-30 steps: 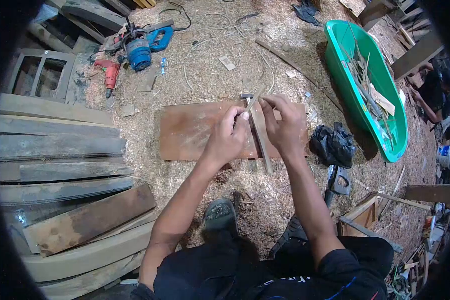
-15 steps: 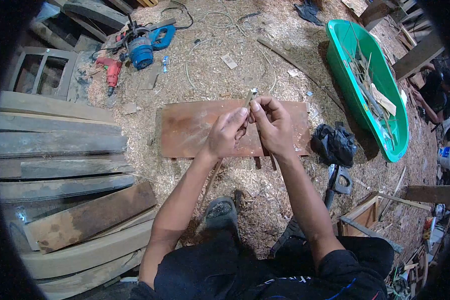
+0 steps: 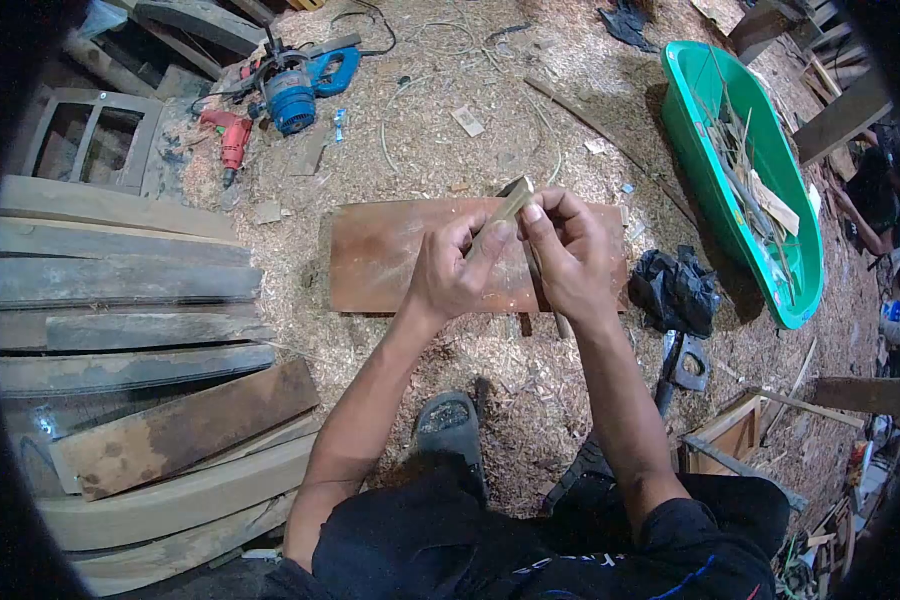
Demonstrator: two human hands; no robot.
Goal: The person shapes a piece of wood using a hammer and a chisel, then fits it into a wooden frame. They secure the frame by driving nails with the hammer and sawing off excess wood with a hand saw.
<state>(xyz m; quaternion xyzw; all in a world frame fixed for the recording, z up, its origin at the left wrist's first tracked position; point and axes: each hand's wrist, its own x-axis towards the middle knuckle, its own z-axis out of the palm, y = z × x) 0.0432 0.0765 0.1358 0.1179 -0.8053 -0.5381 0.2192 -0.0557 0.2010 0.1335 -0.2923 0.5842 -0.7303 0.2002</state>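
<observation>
Over the brown board (image 3: 380,260), my left hand (image 3: 457,265) is closed on a small flat tan piece (image 3: 513,206) with a dark, shiny upper end. The thumb lies along its side; what it is exactly I cannot make out. My right hand (image 3: 568,250) pinches the same piece from the right, thumb and forefinger at its edge. Fingers hide its lower part. Below my right hand, a dark narrow strip (image 3: 561,327) sticks out past the board's near edge.
Planks (image 3: 120,285) are stacked on the left. A blue power tool (image 3: 292,105) and a red drill (image 3: 232,145) lie beyond them. To the right are a black plastic bag (image 3: 675,290) and a green tub (image 3: 808,285) of wood scraps. Another person (image 3: 875,190) is at far right.
The tan piece has turned so its flat face shows and it leans to the right. Both hands have shifted slightly right, and my left thumb has moved along the piece.
</observation>
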